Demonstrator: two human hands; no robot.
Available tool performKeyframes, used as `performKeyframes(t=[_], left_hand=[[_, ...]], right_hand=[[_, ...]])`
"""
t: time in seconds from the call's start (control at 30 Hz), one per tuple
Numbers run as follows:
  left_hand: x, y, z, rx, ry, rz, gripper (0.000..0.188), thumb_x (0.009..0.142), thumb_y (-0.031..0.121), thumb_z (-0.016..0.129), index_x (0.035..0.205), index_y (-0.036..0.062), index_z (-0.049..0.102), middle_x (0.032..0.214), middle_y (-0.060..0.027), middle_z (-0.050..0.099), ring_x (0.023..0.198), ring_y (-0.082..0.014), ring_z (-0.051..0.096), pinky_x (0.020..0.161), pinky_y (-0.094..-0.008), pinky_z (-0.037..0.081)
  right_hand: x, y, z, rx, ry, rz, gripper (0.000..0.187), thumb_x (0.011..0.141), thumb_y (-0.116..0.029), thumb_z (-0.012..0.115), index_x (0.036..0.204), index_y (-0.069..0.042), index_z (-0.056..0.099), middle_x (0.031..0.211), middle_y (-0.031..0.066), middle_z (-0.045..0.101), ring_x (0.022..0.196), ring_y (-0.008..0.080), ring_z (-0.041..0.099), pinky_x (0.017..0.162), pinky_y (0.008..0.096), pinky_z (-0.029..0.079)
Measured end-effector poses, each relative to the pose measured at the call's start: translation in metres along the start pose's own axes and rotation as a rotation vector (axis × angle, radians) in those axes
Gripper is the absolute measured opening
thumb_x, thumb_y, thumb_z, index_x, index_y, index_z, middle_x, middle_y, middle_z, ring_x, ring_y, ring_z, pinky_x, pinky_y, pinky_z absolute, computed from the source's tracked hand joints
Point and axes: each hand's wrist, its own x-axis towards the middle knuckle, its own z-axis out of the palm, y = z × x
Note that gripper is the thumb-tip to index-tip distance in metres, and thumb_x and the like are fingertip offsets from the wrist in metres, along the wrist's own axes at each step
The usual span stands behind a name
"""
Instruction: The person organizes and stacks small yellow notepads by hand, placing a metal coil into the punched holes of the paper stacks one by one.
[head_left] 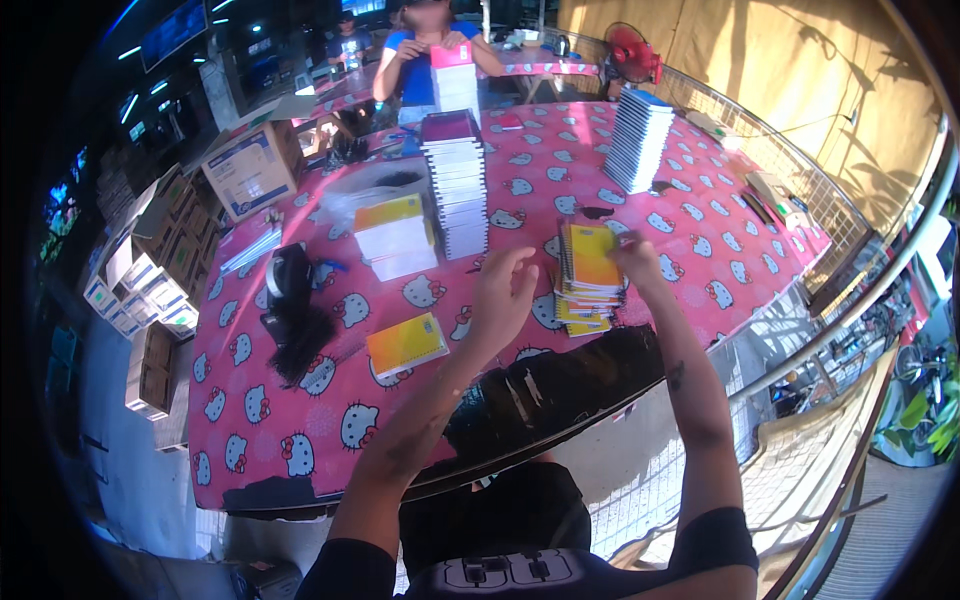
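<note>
A stack of yellow-orange spiral notebooks (594,256) stands at the near middle of the table, its lower ones turned unevenly. At its right edge my right hand (637,260) has its fingers closed on the top notebook's corner. My left hand (506,292) hovers left of this stack, fingers loosely bent and apart, with nothing in it. A single yellow-orange spiral notebook (406,344) lies flat to the left of my left forearm. Farther back are a pile of white paper blocks with a yellow cover (397,240) and a tall stack of dark-covered spiral notebooks (455,185).
A blue-topped notebook stack (638,142) stands at the back right. Across the pink patterned table (330,400), a person (415,70) holds a pink-covered stack (453,75). A black tape dispenser-like object (288,280) and a cardboard box (250,172) are at left; a red fan (634,54) stands behind.
</note>
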Motion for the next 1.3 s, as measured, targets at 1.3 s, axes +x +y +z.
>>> performKeyframes(t=[1.3], left_hand=[[-0.062,-0.074,0.045,-1.296,-0.656,-0.839,0.055,0.101,0.035,0.055,0.143,0.0007,0.047,0.141,-0.019,0.055,0.128,-0.0298,0.056,0.108,-0.0466,0.045]], right_hand=[[-0.274,-0.006,0.042,0.005,0.449,-0.395,0.128,0.069,-0.053,0.08,0.159,0.001,0.006,0.159,0.0354,0.007,0.148,0.0502,0.015,0.117,0.0598,0.019]])
